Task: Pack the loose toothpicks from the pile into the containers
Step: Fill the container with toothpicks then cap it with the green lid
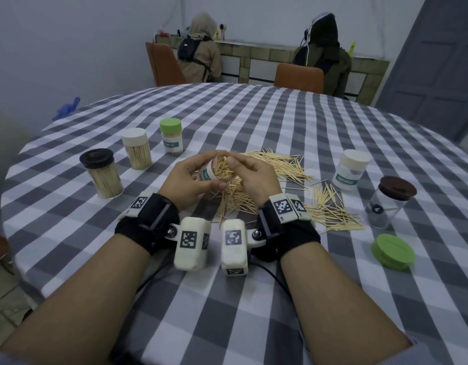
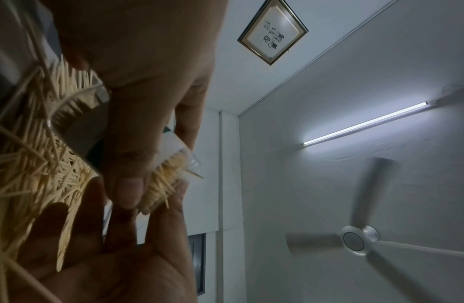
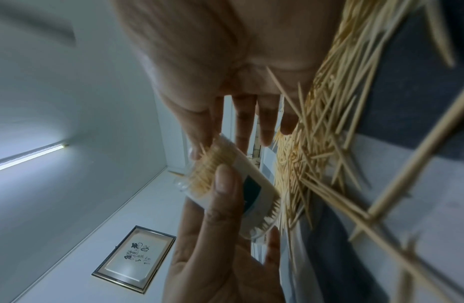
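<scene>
A clear toothpick container (image 1: 210, 176) with a green-and-white label lies tilted in my left hand (image 1: 198, 169), its open mouth turned toward my right hand. It is packed with toothpicks. In the left wrist view my left thumb presses on the container (image 2: 173, 143). My right hand (image 1: 243, 167) is at the mouth. In the right wrist view its fairly straight fingers (image 3: 242, 123) touch the toothpick ends in the container (image 3: 254, 184). The loose toothpick pile (image 1: 283, 172) spreads on the checked tablecloth under and to the right of both hands.
Three lidded, filled containers stand at the left: black lid (image 1: 101, 175), white lid (image 1: 136, 148), green lid (image 1: 171, 137). At the right are a white-lidded container (image 1: 350, 169), a brown-lidded jar (image 1: 391, 201) and a loose green lid (image 1: 392, 251). Two people sit beyond the round table (image 1: 254, 114).
</scene>
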